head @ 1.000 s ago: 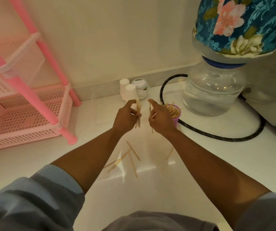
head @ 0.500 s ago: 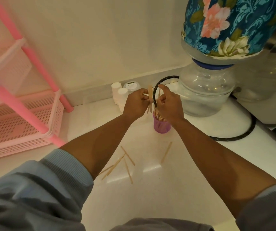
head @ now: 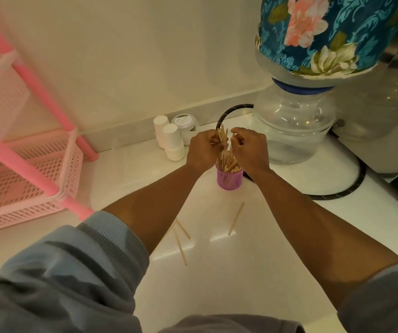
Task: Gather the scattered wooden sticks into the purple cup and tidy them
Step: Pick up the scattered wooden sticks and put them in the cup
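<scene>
A small purple cup [head: 229, 180] stands on the white counter, full of wooden sticks [head: 228, 163]. Just above its rim, my left hand [head: 204, 150] grips a small bundle of sticks [head: 222, 135] that points up between my two hands. My right hand [head: 249, 149] sits beside it with fingers curled toward the same bundle; whether it holds a stick is hard to tell. Loose sticks lie nearer me: one [head: 236, 218] alone, and a few [head: 180, 246] partly hidden under my left forearm.
Stacked white paper cups [head: 172, 145] and a lidded jar [head: 185, 123] stand left of the cup. A clear water jug [head: 294, 126] under a floral cover is at right, ringed by a black hose [head: 337, 193]. A pink basket rack [head: 24, 169] fills the left.
My hands carried the sticks from the open counter to over the purple cup and lowered them toward its rim. The view shifted slightly.
</scene>
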Motion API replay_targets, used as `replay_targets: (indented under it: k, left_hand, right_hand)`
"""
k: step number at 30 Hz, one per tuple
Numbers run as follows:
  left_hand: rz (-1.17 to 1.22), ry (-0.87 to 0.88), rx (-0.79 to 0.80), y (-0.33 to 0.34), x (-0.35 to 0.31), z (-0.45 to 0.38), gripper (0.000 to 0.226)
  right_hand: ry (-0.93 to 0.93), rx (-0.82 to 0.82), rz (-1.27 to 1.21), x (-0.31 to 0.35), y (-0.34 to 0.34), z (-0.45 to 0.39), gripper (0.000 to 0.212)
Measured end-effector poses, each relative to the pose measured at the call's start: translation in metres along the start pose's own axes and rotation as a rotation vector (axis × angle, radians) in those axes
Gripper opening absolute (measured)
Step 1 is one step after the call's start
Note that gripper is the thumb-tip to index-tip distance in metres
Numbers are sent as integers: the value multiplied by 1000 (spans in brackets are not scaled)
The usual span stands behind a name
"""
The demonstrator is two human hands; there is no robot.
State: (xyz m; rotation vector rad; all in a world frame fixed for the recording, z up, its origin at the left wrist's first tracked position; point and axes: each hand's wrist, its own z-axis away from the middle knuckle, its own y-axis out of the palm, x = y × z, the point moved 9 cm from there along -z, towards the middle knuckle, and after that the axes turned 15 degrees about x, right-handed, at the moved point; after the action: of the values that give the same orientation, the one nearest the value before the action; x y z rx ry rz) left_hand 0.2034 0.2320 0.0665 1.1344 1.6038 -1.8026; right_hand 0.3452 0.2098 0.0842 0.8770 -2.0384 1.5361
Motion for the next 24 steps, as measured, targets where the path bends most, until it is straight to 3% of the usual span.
replay_targets:
  k: [5,14,24]
  left_hand:
    - [-14,-33,33,12,10,1,11]
    - [-116,-169,161,28,35,1,18]
    - [-75,-121,31,12,30,9,16]
  right_hand:
    - [11,55,12,-8,9,1,22]
    - [51,340,51,-20,35,7,21]
    - [57,227,38,-9,26,6,25]
